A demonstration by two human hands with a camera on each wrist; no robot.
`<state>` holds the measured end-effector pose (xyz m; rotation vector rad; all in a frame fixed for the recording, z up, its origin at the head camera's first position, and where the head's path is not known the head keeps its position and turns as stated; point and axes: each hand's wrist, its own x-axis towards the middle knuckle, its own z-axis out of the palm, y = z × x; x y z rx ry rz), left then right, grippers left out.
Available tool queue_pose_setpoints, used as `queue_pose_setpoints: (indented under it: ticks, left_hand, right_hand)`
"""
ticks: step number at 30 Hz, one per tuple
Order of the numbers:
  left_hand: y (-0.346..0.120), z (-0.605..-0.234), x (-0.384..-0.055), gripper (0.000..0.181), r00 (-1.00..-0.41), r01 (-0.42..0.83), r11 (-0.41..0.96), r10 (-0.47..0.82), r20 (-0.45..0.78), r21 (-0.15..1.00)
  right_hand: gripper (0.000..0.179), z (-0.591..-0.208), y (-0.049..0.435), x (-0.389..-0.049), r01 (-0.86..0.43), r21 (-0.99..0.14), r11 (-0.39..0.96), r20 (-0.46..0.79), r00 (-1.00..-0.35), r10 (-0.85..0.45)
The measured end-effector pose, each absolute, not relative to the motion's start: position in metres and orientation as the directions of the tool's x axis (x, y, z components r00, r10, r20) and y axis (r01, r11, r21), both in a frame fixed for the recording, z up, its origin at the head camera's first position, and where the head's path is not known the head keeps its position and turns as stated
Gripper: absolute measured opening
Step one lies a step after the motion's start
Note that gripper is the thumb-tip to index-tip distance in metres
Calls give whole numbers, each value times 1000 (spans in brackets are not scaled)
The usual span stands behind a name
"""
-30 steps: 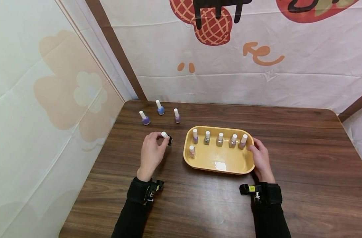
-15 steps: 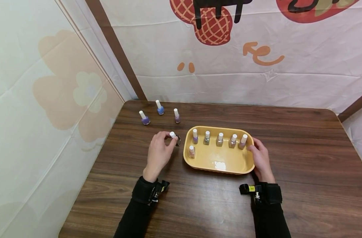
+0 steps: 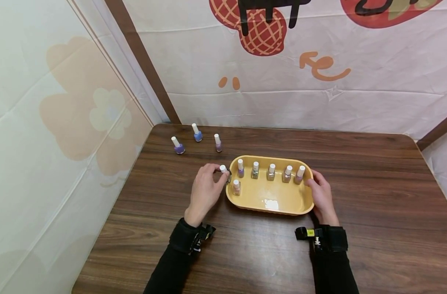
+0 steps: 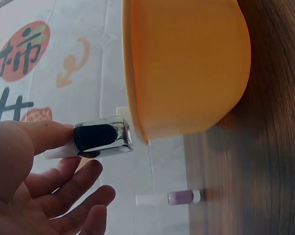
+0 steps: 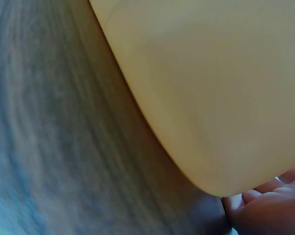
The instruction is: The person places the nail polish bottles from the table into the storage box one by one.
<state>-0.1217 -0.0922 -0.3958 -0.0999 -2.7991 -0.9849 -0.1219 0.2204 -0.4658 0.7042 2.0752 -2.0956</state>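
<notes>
My left hand pinches a dark nail polish bottle by its white cap, thumb against fingertips. In the left wrist view its clear glass base points toward the outside wall of the yellow tray, close to the rim. My right hand grips the tray's right end, with the thumb over the rim; its other fingers are mostly hidden behind the wall. Several white-capped bottles stand along the tray's far side, among them a purple one. A pinkish bottle stands nearer, at the left end.
Beyond my left hand, three bottles stand on the wooden table: a violet one, a blue one and a lilac one. A printed cloth hangs behind the table's far edge.
My left hand has carried the dark bottle rightward across the table, up to the tray's left rim. The right hand and the tray have stayed in place.
</notes>
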Motion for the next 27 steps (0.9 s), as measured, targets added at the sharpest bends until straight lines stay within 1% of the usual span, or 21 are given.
queue_pose_setpoints:
  ticks: [7, 17, 27]
  left_hand:
    - [-81, -396, -121, 25, -984, 130, 787, 29, 174, 603]
    - [-68, -395, -122, 28, -978, 181, 794, 84, 190, 580]
    - [-60, -399, -121, 26, -969, 223, 794, 120, 214, 565]
  right_hand:
    - [50, -466, 221, -122, 395, -917, -61, -398, -886, 240]
    - [49, -465, 221, -122, 389, -920, -49, -389, -889, 242]
    - [50, -467, 221, -123, 404, -914, -37, -400, -883, 246]
